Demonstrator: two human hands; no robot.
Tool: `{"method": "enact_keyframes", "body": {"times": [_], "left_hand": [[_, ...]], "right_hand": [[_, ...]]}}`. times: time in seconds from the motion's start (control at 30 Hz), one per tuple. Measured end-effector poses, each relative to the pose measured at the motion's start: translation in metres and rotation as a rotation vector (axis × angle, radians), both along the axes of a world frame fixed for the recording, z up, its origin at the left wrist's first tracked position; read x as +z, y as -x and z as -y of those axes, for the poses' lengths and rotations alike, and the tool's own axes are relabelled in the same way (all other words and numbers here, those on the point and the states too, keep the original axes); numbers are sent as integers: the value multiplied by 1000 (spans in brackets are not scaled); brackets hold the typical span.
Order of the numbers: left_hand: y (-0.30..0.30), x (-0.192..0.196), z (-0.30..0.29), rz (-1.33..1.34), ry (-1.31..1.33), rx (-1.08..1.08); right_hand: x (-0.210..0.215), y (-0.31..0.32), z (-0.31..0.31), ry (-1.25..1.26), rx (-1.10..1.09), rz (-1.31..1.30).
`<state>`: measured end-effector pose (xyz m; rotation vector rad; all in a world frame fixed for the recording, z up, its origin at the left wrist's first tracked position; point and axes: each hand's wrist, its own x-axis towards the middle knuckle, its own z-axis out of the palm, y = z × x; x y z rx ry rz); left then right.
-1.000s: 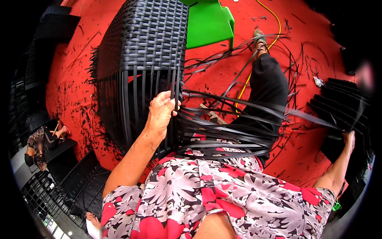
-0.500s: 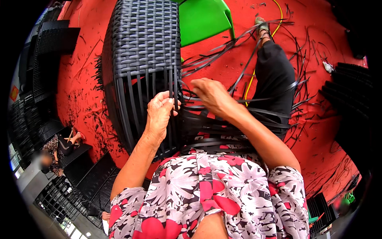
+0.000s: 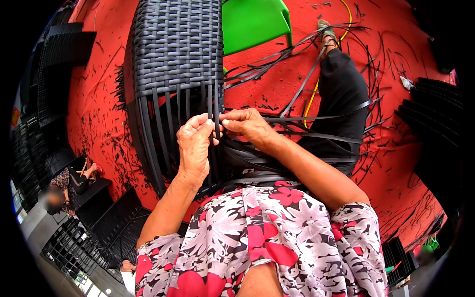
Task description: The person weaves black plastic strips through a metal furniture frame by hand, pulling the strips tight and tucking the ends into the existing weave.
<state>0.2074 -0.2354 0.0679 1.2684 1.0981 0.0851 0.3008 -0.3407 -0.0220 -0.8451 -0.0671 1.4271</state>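
A black woven wicker frame [image 3: 173, 49] stands in front of me, its upper part tightly woven and its lower part bare upright strips. My left hand [image 3: 194, 146] grips one of the upright strips at the frame's right edge. My right hand [image 3: 247, 124] pinches a long black flat strip [image 3: 316, 119] right beside it, fingertips almost touching the left hand. More loose black strips [image 3: 297, 153] run across my lap to the right.
A green plastic chair [image 3: 252, 22] stands behind the frame on the red floor [image 3: 99, 123], which is littered with strip offcuts. My black-trousered leg [image 3: 341, 94] stretches forward. Stacked black woven pieces [image 3: 435, 109] lie right and left. Another person [image 3: 69, 180] sits at the lower left.
My right hand came in from the far right to the frame's edge and now pinches a strip beside my left hand. The left hand stayed on the upright strips.
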Motion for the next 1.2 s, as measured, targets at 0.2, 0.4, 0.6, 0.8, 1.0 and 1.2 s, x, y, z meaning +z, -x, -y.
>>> {"method": "enact_keyframes", "body": {"times": [0.2,0.4,0.6,0.8,1.0,1.2], "left_hand": [[2,7,12,21,-153,-18],[5,9,11,14,-142,-30],[5,9,9,3,-185,-104],[9,16,0,9,-93,-58],[17,62,9,203,-316,-114],[91,90,-3,86,-1312,146]], "right_hand": [[2,-14,-5,-160,264,637],[9,-30,-15,-202,508,896],[-19,-19,-27,-271,604,894],[42,-22,-6,9,690,341],[15,-22,9,-169,461,639],[34,-13,-12,340,-76,949]]}}
